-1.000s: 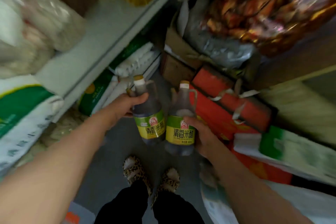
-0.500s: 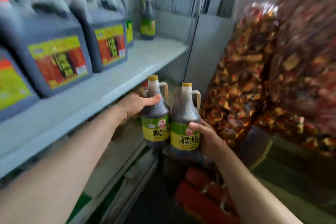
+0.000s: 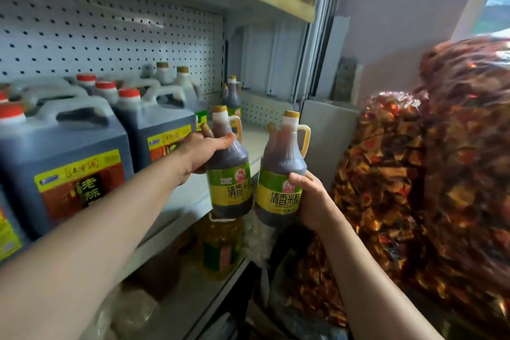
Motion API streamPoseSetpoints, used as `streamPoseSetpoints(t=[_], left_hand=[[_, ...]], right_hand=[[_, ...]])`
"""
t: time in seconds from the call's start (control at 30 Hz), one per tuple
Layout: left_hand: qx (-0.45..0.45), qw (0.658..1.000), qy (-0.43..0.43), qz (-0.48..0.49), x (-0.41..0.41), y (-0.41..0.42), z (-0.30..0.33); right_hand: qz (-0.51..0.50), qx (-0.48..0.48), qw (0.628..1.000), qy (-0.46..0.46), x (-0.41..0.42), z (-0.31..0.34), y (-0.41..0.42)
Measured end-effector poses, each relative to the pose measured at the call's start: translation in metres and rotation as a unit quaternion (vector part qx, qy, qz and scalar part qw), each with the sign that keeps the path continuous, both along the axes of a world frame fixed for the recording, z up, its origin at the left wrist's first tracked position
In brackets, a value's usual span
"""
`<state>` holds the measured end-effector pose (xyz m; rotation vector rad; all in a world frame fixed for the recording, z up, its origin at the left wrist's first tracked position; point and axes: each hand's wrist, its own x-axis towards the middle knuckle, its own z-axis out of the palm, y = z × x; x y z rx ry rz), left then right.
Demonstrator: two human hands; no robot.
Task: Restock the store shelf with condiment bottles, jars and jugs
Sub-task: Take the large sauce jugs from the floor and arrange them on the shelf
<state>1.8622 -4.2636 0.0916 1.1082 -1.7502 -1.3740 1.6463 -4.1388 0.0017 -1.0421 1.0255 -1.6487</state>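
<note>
dark jugs (image 3: 154, 130) crowd shelf (image 3: 193, 193) beside bottles (image 3: 230, 174).

Small grocery shop, pegboard-backed metal shelf (image 3: 190, 196) left of the held bottles, stocked dark vinegar jugs (image 3: 63, 163), bulk wrapped-sweets bags (image 3: 408, 174) right

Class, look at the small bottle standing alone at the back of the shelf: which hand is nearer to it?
Left. The left hand is just below the lone bottle; the right hand is lower and further right.
</note>
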Motion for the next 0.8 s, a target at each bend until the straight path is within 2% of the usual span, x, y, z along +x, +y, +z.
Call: streamPoseSetpoints(t=[0.33, 0.6, 0.8], left_hand=[[-0.003, 0.992, -0.008, 0.122, -0.105, -0.145, 0.012], [-0.050, 0.970, -0.143, 0.189, -0.162, -0.229, 0.003], [-0.083, 0.961, -0.165, 0.206, -0.171, -0.263, -0.001]], right_hand=[[0.025, 0.003, 1.000, -0.007, -0.104, 0.011, -0.191], [0.048, 0.020, 0.998, 0.019, -0.171, -0.002, -0.320], [0.095, 0.016, 0.995, 0.014, -0.194, -0.011, -0.365]])
